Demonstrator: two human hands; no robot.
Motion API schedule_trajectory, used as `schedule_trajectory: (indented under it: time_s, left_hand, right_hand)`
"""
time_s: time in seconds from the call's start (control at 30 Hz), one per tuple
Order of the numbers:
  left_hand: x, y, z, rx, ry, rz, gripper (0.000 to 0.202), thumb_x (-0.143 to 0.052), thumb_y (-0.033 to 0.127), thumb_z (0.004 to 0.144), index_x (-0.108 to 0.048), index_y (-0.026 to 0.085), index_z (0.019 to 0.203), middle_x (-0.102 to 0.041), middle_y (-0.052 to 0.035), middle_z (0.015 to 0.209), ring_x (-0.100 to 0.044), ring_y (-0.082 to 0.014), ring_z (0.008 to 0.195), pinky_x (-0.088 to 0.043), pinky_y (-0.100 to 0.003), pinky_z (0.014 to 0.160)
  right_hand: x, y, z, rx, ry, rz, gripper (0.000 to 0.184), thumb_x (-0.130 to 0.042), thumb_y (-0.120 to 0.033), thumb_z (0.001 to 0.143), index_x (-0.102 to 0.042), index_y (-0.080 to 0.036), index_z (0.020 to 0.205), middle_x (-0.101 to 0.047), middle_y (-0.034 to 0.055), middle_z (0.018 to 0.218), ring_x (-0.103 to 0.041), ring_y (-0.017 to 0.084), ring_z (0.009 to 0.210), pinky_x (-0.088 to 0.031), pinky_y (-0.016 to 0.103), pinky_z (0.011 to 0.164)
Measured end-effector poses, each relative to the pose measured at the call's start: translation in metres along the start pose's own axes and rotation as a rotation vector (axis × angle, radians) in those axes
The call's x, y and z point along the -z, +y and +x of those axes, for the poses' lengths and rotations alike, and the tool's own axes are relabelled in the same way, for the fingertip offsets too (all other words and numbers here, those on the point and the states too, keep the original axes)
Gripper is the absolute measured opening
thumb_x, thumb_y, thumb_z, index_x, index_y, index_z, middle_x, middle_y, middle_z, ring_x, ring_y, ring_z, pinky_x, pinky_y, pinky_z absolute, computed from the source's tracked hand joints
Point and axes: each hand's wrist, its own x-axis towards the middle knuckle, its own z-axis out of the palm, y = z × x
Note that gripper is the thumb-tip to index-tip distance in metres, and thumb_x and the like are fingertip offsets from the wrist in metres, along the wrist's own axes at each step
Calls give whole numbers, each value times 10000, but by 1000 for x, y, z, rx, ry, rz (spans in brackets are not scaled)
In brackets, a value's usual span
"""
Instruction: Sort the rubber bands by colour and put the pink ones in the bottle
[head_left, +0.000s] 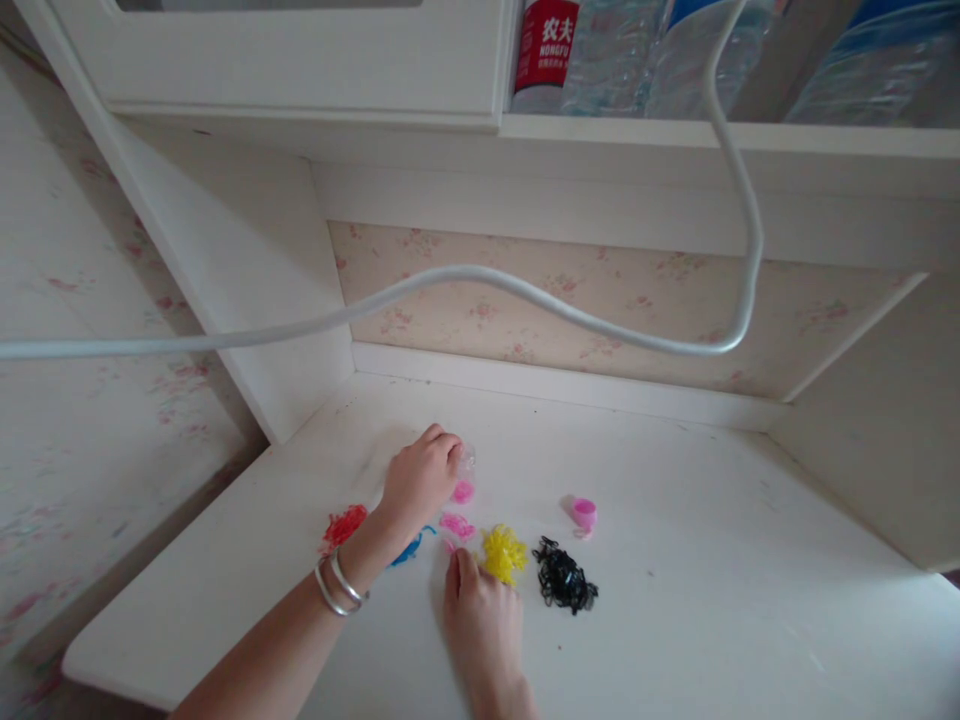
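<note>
My left hand (421, 478), with silver bangles on the wrist, is closed around a small clear container (466, 463) with a pink bottom (463, 491) standing on the white desk (675, 590). My right hand (480, 615) rests on the desk with fingers pressed together, its fingertips at a small pink pile of tiny rubber bands (456, 525). Around it lie a yellow pile (503, 552), a black pile (564, 577), a blue pile (410, 548) partly under my left wrist, and a red pile (344, 524). A pink lid (583, 512) lies farther right.
A white cable (525, 292) hangs across the view above the desk. A white cabinet side (247, 270) bounds the left, a floral back wall (600, 300) the rear. Water bottles (600, 50) stand on the shelf above. The desk's left edge drops off to the floor.
</note>
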Motion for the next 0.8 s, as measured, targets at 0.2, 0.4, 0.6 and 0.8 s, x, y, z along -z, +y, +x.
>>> schedule_trajectory:
  time_s: [0.2,0.4,0.6,0.8]
  left_hand:
    - [5,0,-3,-44,71,-111,250,-394,277,933,-638,224,917,-613,-13,933,-610,-121,796,-424,-219,719]
    - [-4,-10,-54,-42,137,-313,234,-381,272,931,-602,196,922,-602,-29,872,-590,-133,781,-449,-225,696]
    - [-45,-20,-116,27,-157,-231,196,-421,265,903,-600,234,979,-623,-42,983,-637,-158,797,-482,-249,690]
    - [-59,-19,-120,62,-226,-60,213,-444,327,893,-579,254,1043,-596,-32,1095,-643,-169,862,-476,-245,658]
  right_hand:
    - [12,3,4,-64,-21,154,303,-366,-261,935,-640,-237,807,-674,11,617,-619,150,499,-306,208,432]
    - [23,8,9,-222,36,591,314,-391,-336,921,-674,-221,849,-638,2,598,-580,129,539,-351,202,510]
    - [24,17,15,-445,148,1053,354,-542,-472,817,-681,-147,847,-487,-35,534,-403,90,468,-304,191,431]
    - [17,21,17,-568,230,1249,394,-619,-498,747,-680,-129,870,-388,-62,536,-316,67,459,-268,186,405]
